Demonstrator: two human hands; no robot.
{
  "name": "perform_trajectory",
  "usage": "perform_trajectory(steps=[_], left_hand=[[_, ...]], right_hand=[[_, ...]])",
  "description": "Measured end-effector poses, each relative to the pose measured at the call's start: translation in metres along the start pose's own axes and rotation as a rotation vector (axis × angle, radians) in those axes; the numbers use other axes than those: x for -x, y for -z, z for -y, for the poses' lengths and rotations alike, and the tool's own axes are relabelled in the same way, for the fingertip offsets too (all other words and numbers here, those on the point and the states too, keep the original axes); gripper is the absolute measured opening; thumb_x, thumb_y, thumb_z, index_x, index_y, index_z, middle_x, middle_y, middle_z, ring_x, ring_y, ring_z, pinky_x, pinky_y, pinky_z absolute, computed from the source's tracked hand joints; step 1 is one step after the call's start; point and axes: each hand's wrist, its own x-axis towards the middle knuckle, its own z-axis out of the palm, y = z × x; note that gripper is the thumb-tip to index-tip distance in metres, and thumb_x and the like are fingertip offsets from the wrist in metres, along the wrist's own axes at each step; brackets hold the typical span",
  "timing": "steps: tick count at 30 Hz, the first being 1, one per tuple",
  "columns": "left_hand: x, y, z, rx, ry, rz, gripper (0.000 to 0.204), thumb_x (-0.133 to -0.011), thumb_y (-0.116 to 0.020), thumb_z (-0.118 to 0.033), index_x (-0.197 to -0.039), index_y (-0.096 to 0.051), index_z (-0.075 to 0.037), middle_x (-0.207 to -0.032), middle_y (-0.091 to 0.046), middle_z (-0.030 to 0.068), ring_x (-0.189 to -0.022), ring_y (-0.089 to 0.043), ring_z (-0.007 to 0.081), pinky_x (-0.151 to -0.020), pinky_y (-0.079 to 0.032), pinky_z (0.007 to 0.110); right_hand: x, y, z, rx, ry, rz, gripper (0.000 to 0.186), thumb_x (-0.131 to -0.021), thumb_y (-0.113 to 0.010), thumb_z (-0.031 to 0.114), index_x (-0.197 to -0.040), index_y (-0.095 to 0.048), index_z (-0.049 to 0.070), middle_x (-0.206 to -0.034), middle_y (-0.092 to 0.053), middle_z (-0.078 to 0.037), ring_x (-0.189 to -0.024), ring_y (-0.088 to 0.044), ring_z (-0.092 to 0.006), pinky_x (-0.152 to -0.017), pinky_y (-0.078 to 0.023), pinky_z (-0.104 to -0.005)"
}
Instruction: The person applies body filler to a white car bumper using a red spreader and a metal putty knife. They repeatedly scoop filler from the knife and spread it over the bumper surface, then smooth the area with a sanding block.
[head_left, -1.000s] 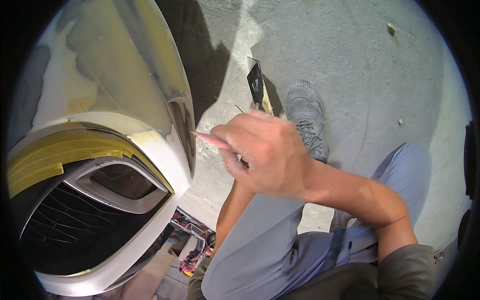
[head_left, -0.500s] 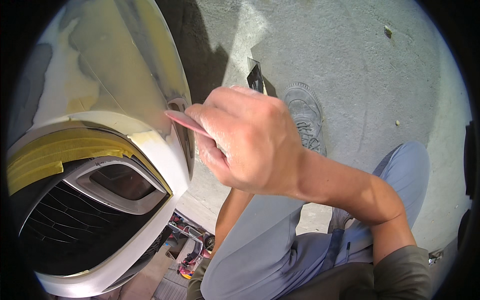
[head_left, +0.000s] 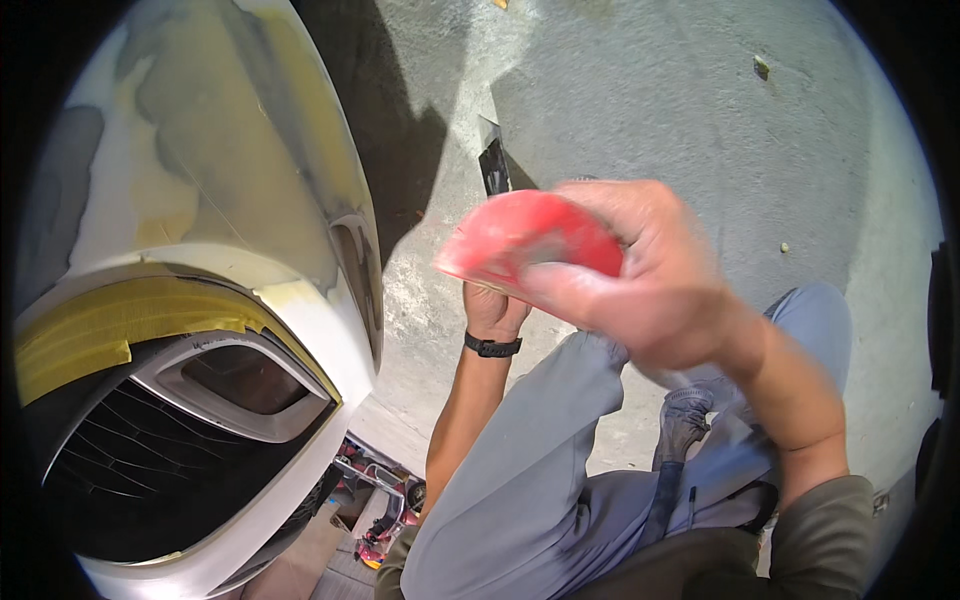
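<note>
grip (head_left: 660,275) at edge of red scraper (head_left: 500,232)

2 hands (head_left: 655,275) (head_left: 495,312), 1 red scraper (head_left: 525,228), 1 black-handled blade (head_left: 494,165) and 1 black wristband (head_left: 492,346). 1 car (head_left: 215,150), with 1 silver frame (head_left: 195,400) and 1 dark grille (head_left: 120,455) in view. 1 pale pebble (head_left: 784,247) on the floor (head_left: 640,90), 1 shoe (head_left: 688,410) showing plainly. The strips of yellow tape (head_left: 125,308) overlap, so their number cannot be told.
</note>
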Motion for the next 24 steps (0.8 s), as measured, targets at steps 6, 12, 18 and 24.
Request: perform_trajectory(steps=[6,12,18,24], left_hand=[[-0.004,-0.030,-0.006,-0.054,0.047,0.041,0.057,-0.110,-0.062,-0.021,-0.159,-0.045,0.004,-0.152,-0.061,0.0124,-0.131,-0.065,0.0221,-0.114,-0.049,0.038],[-0.014,-0.051,-0.008,0.091,0.142,0.108,0.054,-0.109,-0.064,-0.020,-0.154,-0.049,0.004,-0.121,-0.074,0.0151,-0.073,-0.067,0.0145,-0.062,-0.055,0.024],[-0.017,-0.072,-0.006,-0.229,0.076,0.065,0.044,-0.111,-0.056,-0.023,-0.152,-0.054,-0.005,-0.148,-0.063,0.0037,-0.062,-0.055,0.0087,-0.057,-0.043,0.022],[-0.037,-0.107,0.002,-0.170,0.076,0.036,0.051,-0.112,-0.054,-0.016,-0.159,-0.044,0.001,-0.154,-0.060,0.0110,-0.100,-0.071,0.0108,-0.085,-0.061,0.029]], right_hand=[[0.012,0.038,-0.035,-0.449,-0.533,0.174,0.026,-0.091,-0.075,0.016,-0.108,-0.073,-0.004,-0.090,-0.075,-0.004,-0.079,-0.066,-0.0091,-0.073,-0.053,-0.0285],[0.015,0.057,-0.044,-0.678,-0.379,0.044,0.028,-0.095,-0.071,0.012,-0.118,-0.071,-0.004,-0.100,-0.075,-0.007,-0.083,-0.069,-0.0090,-0.077,-0.056,-0.0265],[0.013,0.064,-0.037,-0.579,-0.059,-0.339,0.029,-0.100,-0.071,0.012,-0.125,-0.071,-0.003,-0.107,-0.077,-0.006,-0.089,-0.071,-0.0101,-0.083,-0.058,-0.0276],[0.025,0.059,-0.029,-0.260,0.209,-0.443,0.029,-0.101,-0.074,0.004,-0.129,-0.074,-0.001,-0.115,-0.079,-0.008,-0.102,-0.073,-0.0142,-0.093,-0.058,-0.0297]])
